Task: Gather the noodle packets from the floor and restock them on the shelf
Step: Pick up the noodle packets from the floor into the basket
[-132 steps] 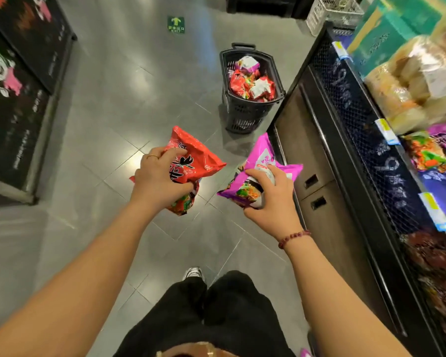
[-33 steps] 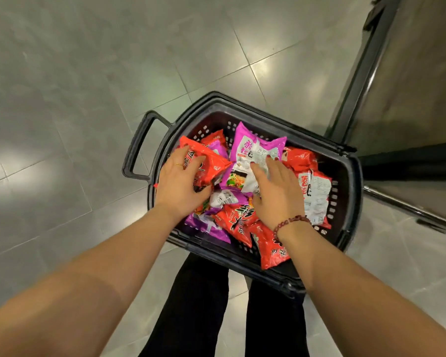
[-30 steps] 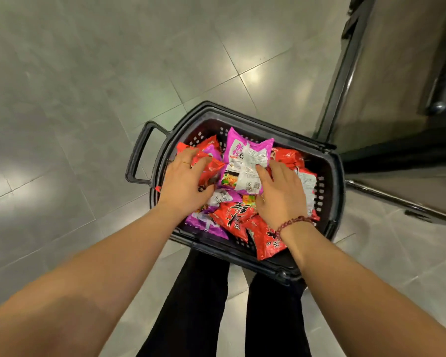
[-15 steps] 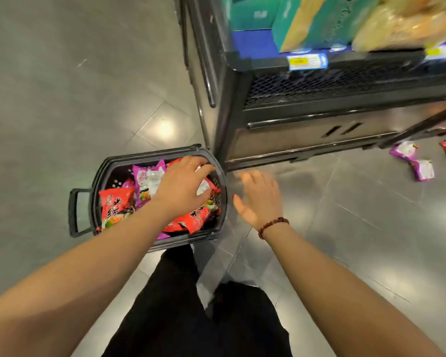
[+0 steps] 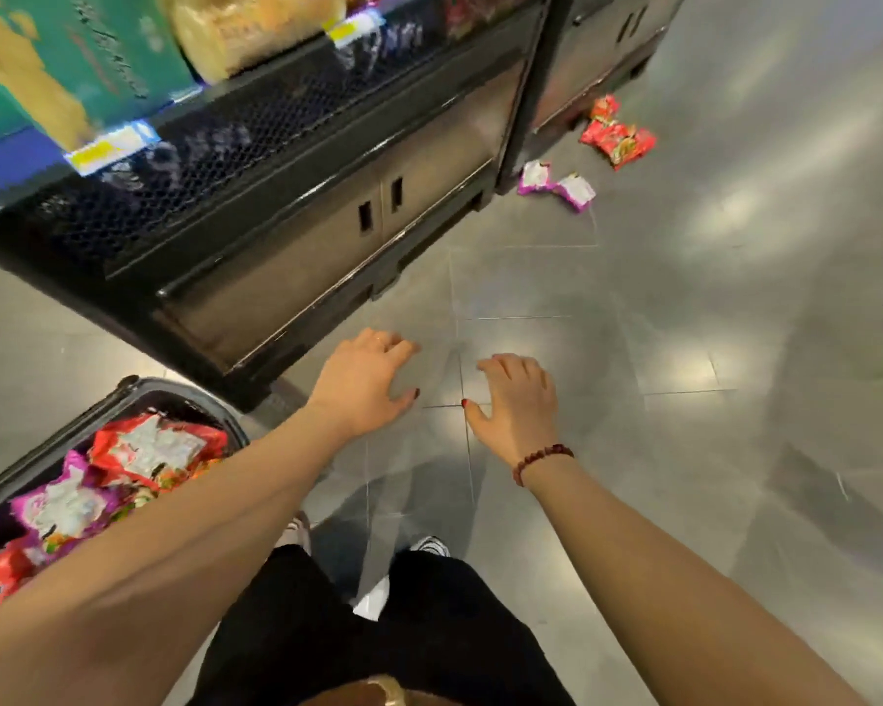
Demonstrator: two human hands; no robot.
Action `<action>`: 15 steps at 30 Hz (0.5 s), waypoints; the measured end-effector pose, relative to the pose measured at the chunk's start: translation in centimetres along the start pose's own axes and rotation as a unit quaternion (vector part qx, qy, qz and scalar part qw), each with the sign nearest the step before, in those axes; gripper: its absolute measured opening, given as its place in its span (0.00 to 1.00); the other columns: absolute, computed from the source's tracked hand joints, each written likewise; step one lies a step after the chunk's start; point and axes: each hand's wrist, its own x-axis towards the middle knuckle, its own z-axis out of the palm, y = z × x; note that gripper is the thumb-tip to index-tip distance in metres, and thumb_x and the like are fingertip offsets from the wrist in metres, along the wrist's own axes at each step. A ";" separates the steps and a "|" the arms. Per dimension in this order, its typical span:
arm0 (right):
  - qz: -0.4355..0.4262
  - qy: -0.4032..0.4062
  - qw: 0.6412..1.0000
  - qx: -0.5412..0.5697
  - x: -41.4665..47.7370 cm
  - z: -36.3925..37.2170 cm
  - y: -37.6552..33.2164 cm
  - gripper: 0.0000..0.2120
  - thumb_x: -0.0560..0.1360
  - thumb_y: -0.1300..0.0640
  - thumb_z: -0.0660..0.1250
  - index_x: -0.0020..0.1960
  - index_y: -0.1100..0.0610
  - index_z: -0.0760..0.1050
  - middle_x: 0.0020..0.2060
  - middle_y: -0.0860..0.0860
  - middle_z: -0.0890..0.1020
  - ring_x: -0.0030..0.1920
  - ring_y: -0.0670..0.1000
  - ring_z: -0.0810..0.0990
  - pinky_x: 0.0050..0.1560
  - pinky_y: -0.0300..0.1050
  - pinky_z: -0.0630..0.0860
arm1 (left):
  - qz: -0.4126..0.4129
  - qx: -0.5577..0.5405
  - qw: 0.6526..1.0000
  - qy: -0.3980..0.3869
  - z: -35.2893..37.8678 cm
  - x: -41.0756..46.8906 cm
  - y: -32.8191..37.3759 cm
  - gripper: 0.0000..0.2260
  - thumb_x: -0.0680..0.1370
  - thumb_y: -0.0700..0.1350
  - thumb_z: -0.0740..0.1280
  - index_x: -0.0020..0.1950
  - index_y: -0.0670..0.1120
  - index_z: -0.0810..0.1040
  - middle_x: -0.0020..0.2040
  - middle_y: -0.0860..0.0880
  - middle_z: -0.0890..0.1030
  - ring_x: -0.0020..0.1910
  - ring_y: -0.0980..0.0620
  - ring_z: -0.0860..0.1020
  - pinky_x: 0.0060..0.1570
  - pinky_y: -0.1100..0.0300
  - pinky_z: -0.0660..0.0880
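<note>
Both hands have left the basket point(image 5: 139, 394): left hand point(image 5: 363, 384) and right hand point(image 5: 518, 405) hang empty, fingers relaxed. Purple packets point(image 5: 556, 183) and red packets point(image 5: 615, 135) lie along the shelf's point(image 5: 286, 160) base, well ahead; rushing the reach risks a fumbled grab.

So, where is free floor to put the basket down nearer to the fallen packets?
The floor is bare between the right hand and the purple packets, and all along the right side. It is crowded at the shelf foot, where those and the red packets lie, and inside the basket.
</note>
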 end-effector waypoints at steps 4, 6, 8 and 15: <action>0.071 0.020 0.997 0.004 -0.1 -1.9 5.8 0.21 0.62 0.52 0.78 0.52 0.57 0.80 0.50 0.55 0.81 0.51 0.60 0.79 0.51 0.50 0.75 | 0.071 0.026 0.997 -0.026 -0.3 5.6 4.0 0.27 0.74 0.57 0.66 0.70 0.48 0.70 0.64 0.45 0.75 0.61 0.42 0.73 0.58 0.48 0.72; 0.105 0.012 0.994 0.010 0.5 -2.7 8.1 0.22 0.68 0.51 0.74 0.60 0.56 0.77 0.58 0.55 0.78 0.59 0.59 0.75 0.58 0.51 0.71 | 0.097 0.024 0.994 -0.038 -0.6 8.4 5.4 0.28 0.72 0.58 0.64 0.69 0.47 0.71 0.63 0.44 0.75 0.61 0.41 0.73 0.58 0.48 0.73; 0.130 0.009 0.991 0.017 1.5 -3.4 10.2 0.23 0.72 0.49 0.70 0.65 0.55 0.74 0.63 0.54 0.75 0.64 0.57 0.70 0.62 0.49 0.66 | 0.118 0.027 0.991 -0.049 -0.8 11.5 6.4 0.29 0.72 0.59 0.63 0.70 0.48 0.70 0.65 0.44 0.74 0.62 0.41 0.73 0.59 0.49 0.72; 0.185 0.022 0.982 0.008 9.9 -4.9 16.3 0.24 0.74 0.48 0.66 0.68 0.52 0.70 0.68 0.51 0.70 0.67 0.55 0.66 0.65 0.47 0.60 | 0.176 0.050 0.982 -0.052 -1.7 25.1 6.7 0.28 0.75 0.57 0.66 0.73 0.50 0.67 0.69 0.45 0.71 0.67 0.44 0.69 0.63 0.52 0.67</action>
